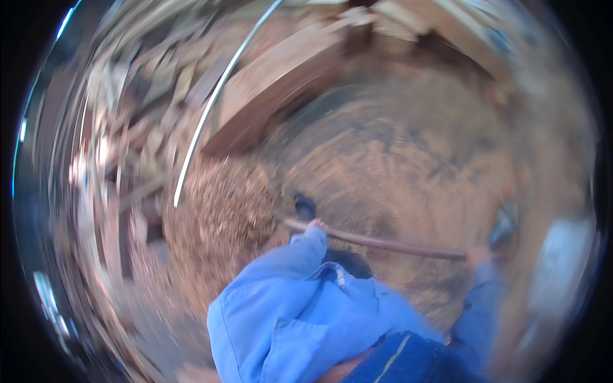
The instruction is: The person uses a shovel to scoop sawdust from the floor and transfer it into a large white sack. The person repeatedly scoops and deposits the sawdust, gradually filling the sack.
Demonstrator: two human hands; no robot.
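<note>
A long brown wooden handle (pixel 389 244) runs across in front of my body, slightly lower on the right. My left hand (pixel 317 223) is closed round it near its left end. At the other end my right hand (pixel 476 257) grips it, blurred by motion. Just past my left hand the handle reaches the edge of a heap of brown wood chips or sawdust (pixel 223 204). Whatever the handle carries at its end cannot be made out. My blue sleeves and jacket fill the lower middle.
A thick timber beam (pixel 274 86) lies ahead, with a thin white strip (pixel 214 105) left of it. Scrap boards (pixel 150 96) are piled at the far left. Brown dust covers the floor (pixel 408 159). A pale block-like object (pixel 562 262) stands at right, blurred.
</note>
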